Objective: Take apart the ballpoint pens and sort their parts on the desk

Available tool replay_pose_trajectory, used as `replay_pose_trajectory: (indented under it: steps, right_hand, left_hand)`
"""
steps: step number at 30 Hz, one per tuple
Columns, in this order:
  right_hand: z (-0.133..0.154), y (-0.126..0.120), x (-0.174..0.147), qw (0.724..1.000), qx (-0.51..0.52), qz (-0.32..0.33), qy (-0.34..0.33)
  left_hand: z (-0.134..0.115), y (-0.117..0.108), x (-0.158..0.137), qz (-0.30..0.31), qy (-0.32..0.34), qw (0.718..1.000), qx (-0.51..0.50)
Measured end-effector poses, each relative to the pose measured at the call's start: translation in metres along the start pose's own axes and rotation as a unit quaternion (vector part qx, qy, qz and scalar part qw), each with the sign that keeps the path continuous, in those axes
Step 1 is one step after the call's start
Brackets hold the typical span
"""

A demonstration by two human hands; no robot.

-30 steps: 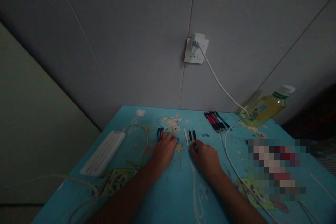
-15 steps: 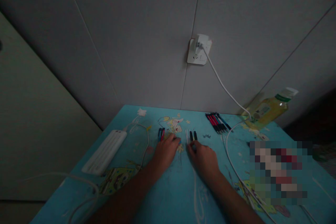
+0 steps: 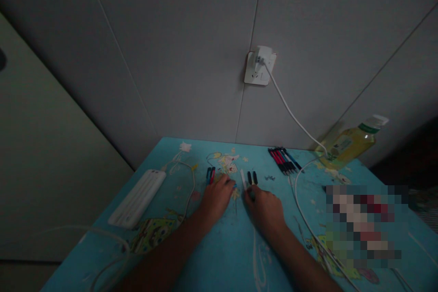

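My left hand [image 3: 219, 191] rests low on the blue tabletop with fingers loosely bent and apart, gripping nothing I can see. Its back partly covers a blue pen part [image 3: 208, 175] and a red pen part [image 3: 212, 174]. To the right, my right hand [image 3: 266, 201] is closed, thumb and forefinger at the lower end of thin white sticks [image 3: 243, 179] that look like pen refills. Two black pen parts [image 3: 252, 177] lie just beyond its knuckles, their near ends hidden. Small grey springs or tips [image 3: 269, 178] lie farther right.
Several pens [image 3: 284, 160] lie in a row at the back. A tilted bottle of yellow liquid [image 3: 354, 143] leans at the right, near a white cable [image 3: 297, 191] from the wall socket [image 3: 260, 66]. A white power bank [image 3: 137, 198] lies left. A pixelated patch hides the right side.
One white stick has moved slightly left and now lies close beside the other, with my right fingers at its end. My left hand has hardly moved.
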State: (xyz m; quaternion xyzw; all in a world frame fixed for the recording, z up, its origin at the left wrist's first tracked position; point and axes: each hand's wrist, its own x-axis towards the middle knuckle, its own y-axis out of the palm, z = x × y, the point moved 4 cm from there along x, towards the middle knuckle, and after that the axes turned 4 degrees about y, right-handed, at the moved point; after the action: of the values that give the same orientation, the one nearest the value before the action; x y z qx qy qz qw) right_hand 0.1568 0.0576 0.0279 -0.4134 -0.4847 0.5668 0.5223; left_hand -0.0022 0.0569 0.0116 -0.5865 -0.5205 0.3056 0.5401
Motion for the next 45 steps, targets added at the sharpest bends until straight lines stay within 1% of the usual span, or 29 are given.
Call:
replay_pose_trajectory:
  steps: [5,8,11,14,17,20,22,24,26,28,31,35,36,37,40,42,45]
  right_hand:
    - [-0.001,-0.002,0.000,0.999,0.025,-0.019,-0.005]
    - [-0.007,-0.007,0.002,0.995,0.079,-0.048,-0.022]
    - [-0.016,-0.012,0.004,0.983,0.159,-0.076,-0.048]
    - [-0.026,-0.016,0.007,0.968,0.225,-0.103,-0.046]
    - [-0.028,-0.017,0.009,0.953,0.274,-0.115,-0.056]
    - [-0.021,-0.015,0.008,0.933,0.338,-0.087,-0.090]
    - [-0.015,-0.013,0.006,0.911,0.396,-0.051,-0.099]
    - [-0.011,-0.012,0.004,0.889,0.447,-0.014,-0.100]
    - [-0.007,-0.012,0.002,0.874,0.475,0.011,-0.100]
    - [-0.005,-0.012,0.000,0.869,0.485,0.019,-0.099]
    - [-0.004,-0.012,0.000,0.857,0.508,0.019,-0.088]
    - [-0.002,-0.012,-0.001,0.820,0.567,0.008,-0.082]
    - [-0.001,-0.012,-0.002,0.819,0.567,0.005,-0.090]
    - [0.001,-0.012,-0.003,0.824,0.557,0.000,-0.102]
    - [0.004,-0.012,-0.005,0.852,0.505,-0.014,-0.137]
    - [0.005,-0.011,-0.005,0.863,0.484,-0.013,-0.144]
    - [0.005,-0.009,-0.005,0.869,0.472,-0.001,-0.145]
  left_hand:
    - [0.000,0.002,0.001,-0.013,-0.005,1.000,0.003]
    - [0.002,0.001,0.000,-0.030,-0.010,0.999,-0.007]
    - [0.006,-0.005,-0.005,-0.055,-0.022,0.998,-0.024]
    - [0.009,-0.013,-0.011,-0.087,-0.033,0.994,-0.057]
    - [0.011,-0.015,-0.015,-0.110,-0.029,0.987,-0.112]
    - [0.009,-0.011,-0.018,-0.120,-0.007,0.978,-0.171]
    - [0.006,-0.009,-0.019,-0.122,0.011,0.970,-0.208]
    - [0.003,-0.008,-0.021,-0.114,0.028,0.964,-0.240]
    - [-0.002,-0.010,-0.023,-0.096,0.048,0.960,-0.257]
    - [-0.006,-0.012,-0.025,-0.080,0.062,0.961,-0.257]
    - [-0.008,-0.014,-0.027,-0.074,0.068,0.963,-0.248]
    - [-0.011,-0.011,-0.027,-0.056,0.086,0.965,-0.242]
    - [-0.012,-0.010,-0.028,-0.054,0.089,0.965,-0.242]
    - [-0.013,-0.009,-0.028,-0.054,0.090,0.965,-0.241]
    - [-0.014,-0.009,-0.028,-0.055,0.083,0.966,-0.238]
    - [-0.015,-0.010,-0.027,-0.054,0.076,0.965,-0.244]
    - [-0.019,-0.013,-0.026,-0.055,0.060,0.958,-0.274]
